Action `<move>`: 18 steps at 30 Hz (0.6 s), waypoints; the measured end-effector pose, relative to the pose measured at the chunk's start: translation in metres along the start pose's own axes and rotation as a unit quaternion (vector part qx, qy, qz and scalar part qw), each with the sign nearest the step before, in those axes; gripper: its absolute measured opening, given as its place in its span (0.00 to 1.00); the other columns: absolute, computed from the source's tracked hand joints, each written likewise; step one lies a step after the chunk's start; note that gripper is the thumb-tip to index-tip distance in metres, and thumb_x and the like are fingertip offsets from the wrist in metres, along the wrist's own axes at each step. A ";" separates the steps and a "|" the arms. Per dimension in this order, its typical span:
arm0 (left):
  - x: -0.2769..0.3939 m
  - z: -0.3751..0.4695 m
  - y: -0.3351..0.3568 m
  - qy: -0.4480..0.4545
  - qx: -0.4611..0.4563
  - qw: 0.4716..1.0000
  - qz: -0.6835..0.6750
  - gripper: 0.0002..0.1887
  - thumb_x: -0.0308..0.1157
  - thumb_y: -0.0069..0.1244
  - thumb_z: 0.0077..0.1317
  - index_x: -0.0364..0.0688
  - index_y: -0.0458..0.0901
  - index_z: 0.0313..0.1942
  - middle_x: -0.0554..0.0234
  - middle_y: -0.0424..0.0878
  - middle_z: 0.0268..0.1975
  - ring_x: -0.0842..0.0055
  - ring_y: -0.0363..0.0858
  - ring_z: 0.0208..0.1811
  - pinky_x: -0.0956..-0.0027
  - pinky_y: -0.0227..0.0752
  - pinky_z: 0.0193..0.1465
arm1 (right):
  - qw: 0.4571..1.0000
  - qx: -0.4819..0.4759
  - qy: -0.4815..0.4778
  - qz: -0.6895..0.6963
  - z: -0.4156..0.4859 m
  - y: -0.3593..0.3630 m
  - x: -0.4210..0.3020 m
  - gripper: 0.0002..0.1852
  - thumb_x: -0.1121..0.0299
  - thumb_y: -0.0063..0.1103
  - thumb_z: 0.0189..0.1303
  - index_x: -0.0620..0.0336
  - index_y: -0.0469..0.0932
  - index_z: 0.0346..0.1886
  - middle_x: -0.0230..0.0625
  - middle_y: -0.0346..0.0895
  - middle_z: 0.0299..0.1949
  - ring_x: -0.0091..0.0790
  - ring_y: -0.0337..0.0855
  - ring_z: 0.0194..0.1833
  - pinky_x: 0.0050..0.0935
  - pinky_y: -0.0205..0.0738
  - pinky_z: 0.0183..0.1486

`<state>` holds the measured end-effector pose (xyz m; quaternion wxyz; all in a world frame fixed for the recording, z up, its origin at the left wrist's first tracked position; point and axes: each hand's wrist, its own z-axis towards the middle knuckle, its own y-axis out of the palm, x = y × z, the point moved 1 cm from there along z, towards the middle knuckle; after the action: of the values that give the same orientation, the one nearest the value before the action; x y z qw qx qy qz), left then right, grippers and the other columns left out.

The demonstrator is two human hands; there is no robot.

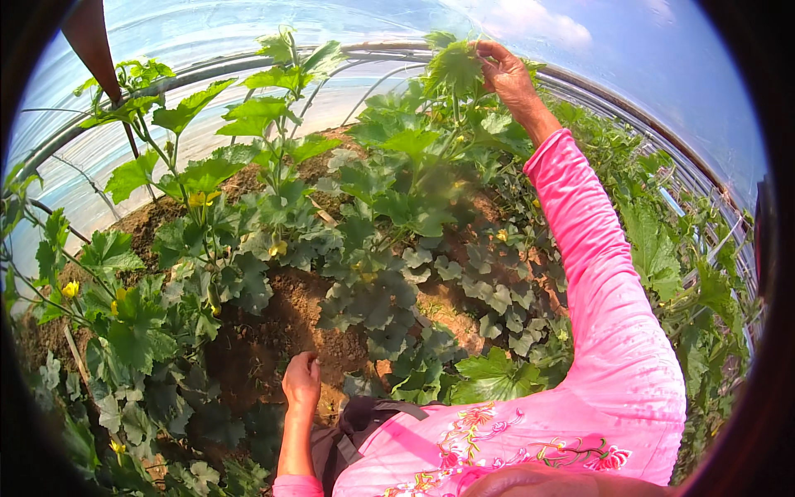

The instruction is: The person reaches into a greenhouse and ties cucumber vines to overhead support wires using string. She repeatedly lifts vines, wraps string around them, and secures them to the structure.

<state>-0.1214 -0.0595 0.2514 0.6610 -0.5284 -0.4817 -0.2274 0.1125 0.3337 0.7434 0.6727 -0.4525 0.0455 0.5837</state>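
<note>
My right hand is raised to the top of a tall climbing vine, a squash or cucumber kind. Its thumb and fingertips pinch at the vine's tip, beside a broad green leaf; exactly which part they grip is too small to make out. Low in front of my waist, my left hand hangs with its fingers curled in. No object shows in it, though the inside of the fist is hidden. Bare brown soil and low lobed leaves lie just beyond it.
More upright vines with yellow flowers grow at the left. A small green fruit hangs among them. Clear plastic film on metal hoops arches behind. A dark post leans at upper left. Dense foliage fills the right side.
</note>
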 end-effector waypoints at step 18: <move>0.478 0.256 -0.066 0.443 0.213 0.871 0.016 0.09 0.37 0.55 0.68 0.44 0.88 0.41 0.50 0.83 0.45 0.51 0.84 0.49 0.51 0.78 0.52 | 0.996 -0.060 -0.011 -0.069 -0.005 -0.012 -0.031 0.14 0.78 0.56 0.71 0.57 0.83 0.57 0.28 0.85 0.47 0.19 0.85 0.44 0.22 0.84 0.44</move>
<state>-0.0700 0.2521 0.6965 0.9050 -0.2263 -0.1664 -0.3195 0.1152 0.3080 0.7652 0.6836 -0.4875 -0.0288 0.5424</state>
